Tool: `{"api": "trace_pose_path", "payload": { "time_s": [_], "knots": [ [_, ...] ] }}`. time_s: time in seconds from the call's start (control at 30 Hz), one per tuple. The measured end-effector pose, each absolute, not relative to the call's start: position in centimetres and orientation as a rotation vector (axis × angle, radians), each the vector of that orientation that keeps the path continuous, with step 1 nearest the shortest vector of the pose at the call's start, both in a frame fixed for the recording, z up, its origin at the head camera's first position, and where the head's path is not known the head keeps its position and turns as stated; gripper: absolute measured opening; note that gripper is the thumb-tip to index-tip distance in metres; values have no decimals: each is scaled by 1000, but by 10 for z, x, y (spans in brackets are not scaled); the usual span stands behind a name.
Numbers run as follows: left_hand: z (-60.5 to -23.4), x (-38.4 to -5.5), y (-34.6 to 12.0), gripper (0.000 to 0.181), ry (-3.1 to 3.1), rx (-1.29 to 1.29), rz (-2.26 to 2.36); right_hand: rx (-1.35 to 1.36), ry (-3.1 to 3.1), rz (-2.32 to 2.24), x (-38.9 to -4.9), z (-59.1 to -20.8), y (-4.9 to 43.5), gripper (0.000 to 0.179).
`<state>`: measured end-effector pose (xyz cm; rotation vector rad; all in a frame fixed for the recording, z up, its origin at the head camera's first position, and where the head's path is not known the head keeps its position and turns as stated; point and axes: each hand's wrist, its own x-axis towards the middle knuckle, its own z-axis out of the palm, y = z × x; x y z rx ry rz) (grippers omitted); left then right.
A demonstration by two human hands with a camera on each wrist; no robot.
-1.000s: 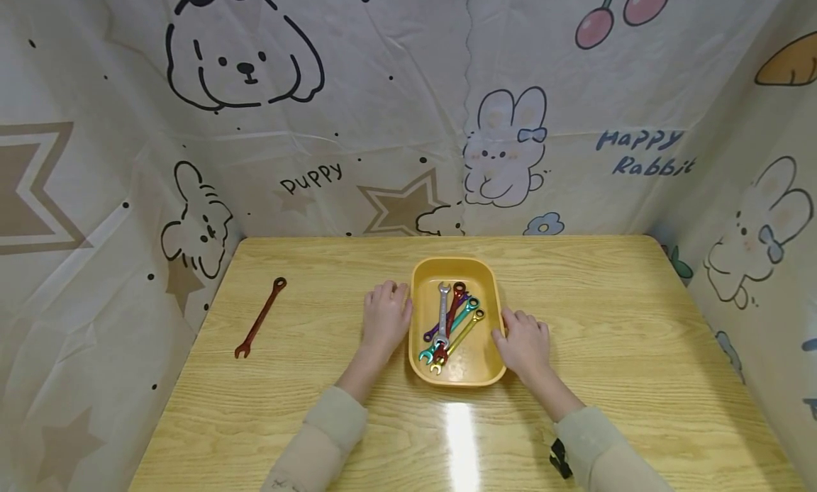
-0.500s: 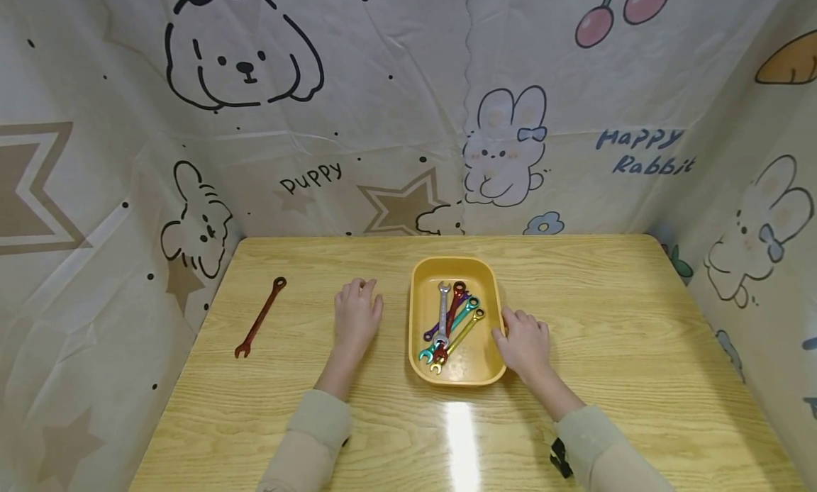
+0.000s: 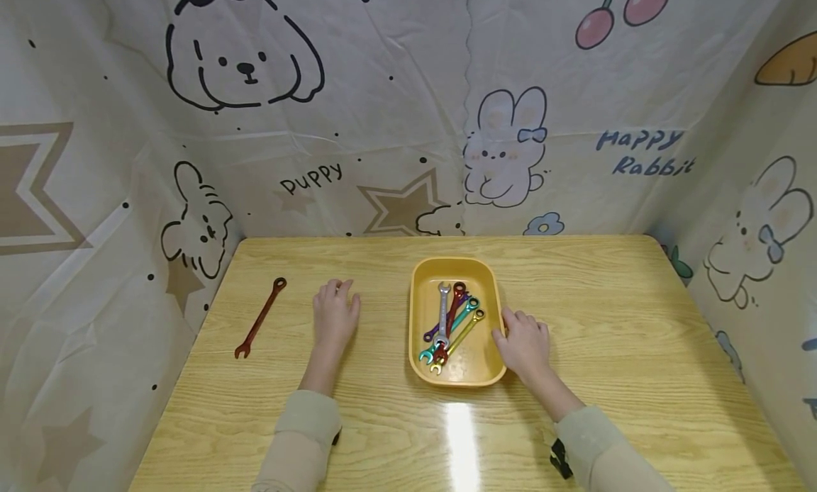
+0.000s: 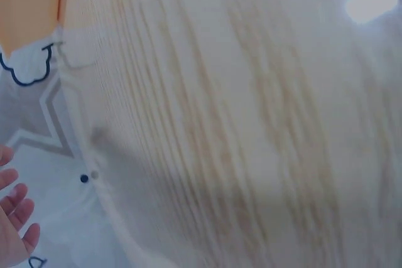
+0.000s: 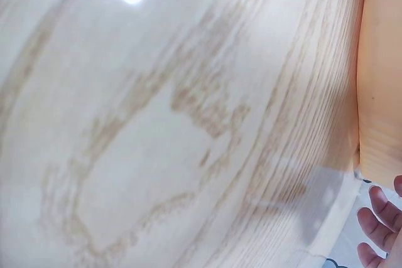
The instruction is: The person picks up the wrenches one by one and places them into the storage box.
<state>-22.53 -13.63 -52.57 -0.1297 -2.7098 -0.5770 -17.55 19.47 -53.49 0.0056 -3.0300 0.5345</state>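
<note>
My left hand (image 3: 335, 315) is just above or on the wooden table, between a dark red combination wrench (image 3: 260, 318) and a yellow tray (image 3: 485, 364). It holds nothing, and its fingers look relaxed. At the tray's right rim, my right hand (image 3: 525, 342) rests with its thumb side against the wall. Several wrenches lie crossed inside the tray: a silver wrench (image 3: 443, 309) on top, then red, teal, yellow (image 3: 467, 332) and purple ones. In the left wrist view, loosely bent fingers (image 4: 19, 211) show at the lower left. The right wrist view has fingertips (image 5: 375, 227) beside the tray (image 5: 382, 80).
The wooden table (image 3: 613, 308) is enclosed by a printed cloth backdrop (image 3: 396, 66) at the back and both sides. A bright light reflection (image 3: 462, 442) lies on the tabletop in front of the tray.
My left hand has left the tray's left side and moved leftward toward the loose red wrench. The right hand, the tray and the wrenches have stayed where they were.
</note>
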Motion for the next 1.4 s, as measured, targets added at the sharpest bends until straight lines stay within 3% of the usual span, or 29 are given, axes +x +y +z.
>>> {"api": "trace_pose_path", "payload": {
  "time_s": [0.47, 1.17, 1.4],
  "knots": [
    [-535, -228, -173, 32, -2667, 28, -776, 15, -3000, 540, -175, -536, 195, 24],
    [-541, -227, -215, 34, -2673, 245, -828, 14, -3022, 539, -174, -535, 195, 34],
    [-545, -226, -229, 36, -2652, 314, -841, 17, -3026, 546, -175, -536, 195, 28]
  ]
}}
